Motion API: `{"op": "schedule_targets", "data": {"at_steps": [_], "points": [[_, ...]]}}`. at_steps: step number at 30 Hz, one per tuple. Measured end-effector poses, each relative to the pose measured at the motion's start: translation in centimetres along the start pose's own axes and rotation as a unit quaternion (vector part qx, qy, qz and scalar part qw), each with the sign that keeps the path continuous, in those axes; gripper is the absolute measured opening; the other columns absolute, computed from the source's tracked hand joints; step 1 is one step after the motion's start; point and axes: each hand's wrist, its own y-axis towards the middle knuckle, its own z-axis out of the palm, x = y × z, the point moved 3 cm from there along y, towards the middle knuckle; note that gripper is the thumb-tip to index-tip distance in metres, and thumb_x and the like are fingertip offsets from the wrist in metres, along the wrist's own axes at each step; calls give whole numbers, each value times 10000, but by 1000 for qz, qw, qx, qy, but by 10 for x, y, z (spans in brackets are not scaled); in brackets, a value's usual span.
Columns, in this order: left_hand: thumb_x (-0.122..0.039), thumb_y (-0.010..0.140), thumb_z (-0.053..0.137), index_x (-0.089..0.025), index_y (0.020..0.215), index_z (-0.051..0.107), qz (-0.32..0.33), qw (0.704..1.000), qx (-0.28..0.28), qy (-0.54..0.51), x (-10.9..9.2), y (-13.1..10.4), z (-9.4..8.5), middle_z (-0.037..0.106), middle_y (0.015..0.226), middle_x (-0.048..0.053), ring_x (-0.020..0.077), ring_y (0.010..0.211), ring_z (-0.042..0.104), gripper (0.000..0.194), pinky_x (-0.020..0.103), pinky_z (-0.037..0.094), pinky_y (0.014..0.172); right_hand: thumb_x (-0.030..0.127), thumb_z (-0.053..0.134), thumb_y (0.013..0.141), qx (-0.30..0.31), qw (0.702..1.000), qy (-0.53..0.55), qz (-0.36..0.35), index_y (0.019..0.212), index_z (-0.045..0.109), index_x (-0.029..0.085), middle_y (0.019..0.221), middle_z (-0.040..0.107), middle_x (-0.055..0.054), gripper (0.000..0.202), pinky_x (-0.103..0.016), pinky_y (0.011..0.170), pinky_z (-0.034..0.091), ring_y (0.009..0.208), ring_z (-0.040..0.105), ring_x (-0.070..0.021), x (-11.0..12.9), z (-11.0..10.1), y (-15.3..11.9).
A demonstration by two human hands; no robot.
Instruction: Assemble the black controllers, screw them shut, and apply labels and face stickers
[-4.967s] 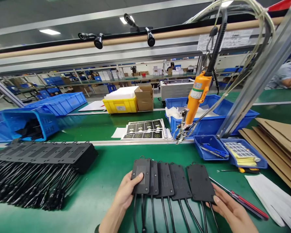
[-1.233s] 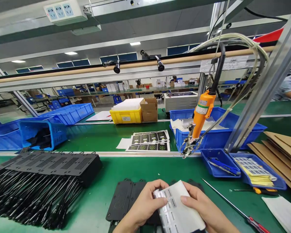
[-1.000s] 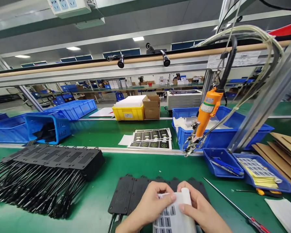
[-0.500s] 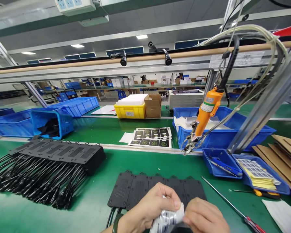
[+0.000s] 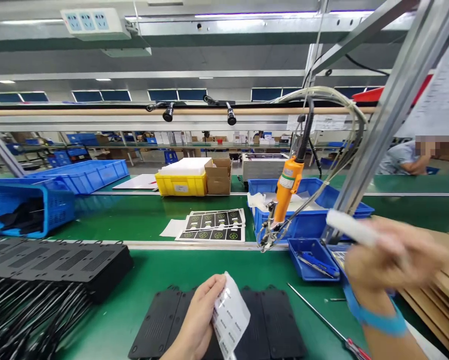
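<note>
My left hand [image 5: 202, 312] pinches a sheet of printed stickers [image 5: 232, 314], white with small dark lettering, which stands tilted above the black housings. Several flat black housings [image 5: 280, 325] lie side by side on the green bench beneath it. Raised at the right, my right hand [image 5: 393, 255] is smeared by motion and wears a blue wristband. Its fingers are closed on a white strip [image 5: 346, 225] that points to the left; I cannot make out its exact kind. Below that hand lies a long screwdriver [image 5: 322, 317] with a red handle end.
An orange power screwdriver [image 5: 287, 187] hangs before a blue bin [image 5: 314, 217]. A small blue tray [image 5: 310, 260] holds a blue-handled tool. Left are black units with cables [image 5: 59, 265]. Black label sheets [image 5: 217, 225], a yellow crate [image 5: 181, 183] and stacked cardboard [image 5: 434, 300] surround the workspace.
My right hand has left the sticker sheet and swung up to the right with the white strip. My left hand still holds the sheet, now spread out more. The view has shifted right and upward.
</note>
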Motion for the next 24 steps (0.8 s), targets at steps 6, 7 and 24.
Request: {"op": "schedule_targets", "data": {"at_steps": [6, 7, 24], "points": [[-554, 536, 915, -163, 750, 653, 8, 996, -34, -80, 15, -19, 6, 594, 662, -36, 99, 623, 510, 517, 184, 399, 607, 644, 603, 784, 39, 997, -56, 39, 1105, 543, 156, 1200, 549, -185, 588, -629, 1096, 279, 1265, 436, -387, -29, 70, 31], [-556, 555, 907, -167, 747, 648, 13, 996, -38, -81, 18, -22, 7, 592, 657, -38, 96, 615, 506, 504, 183, 396, 604, 573, 594, 828, 61, 996, -50, 52, 1112, 542, 157, 1184, 562, -178, 507, -591, 1079, 330, 1224, 477, -350, -18, 66, 14], [-551, 729, 803, -200, 1013, 657, 167, 983, -6, 76, 53, -78, 13, 579, 708, 2, 144, 654, 517, 474, 241, 401, 637, 291, 507, 977, 531, 823, 102, 173, 879, 670, 249, 762, 663, -1, 195, -172, 609, 491, 678, 646, -116, 94, -18, -178]]}}
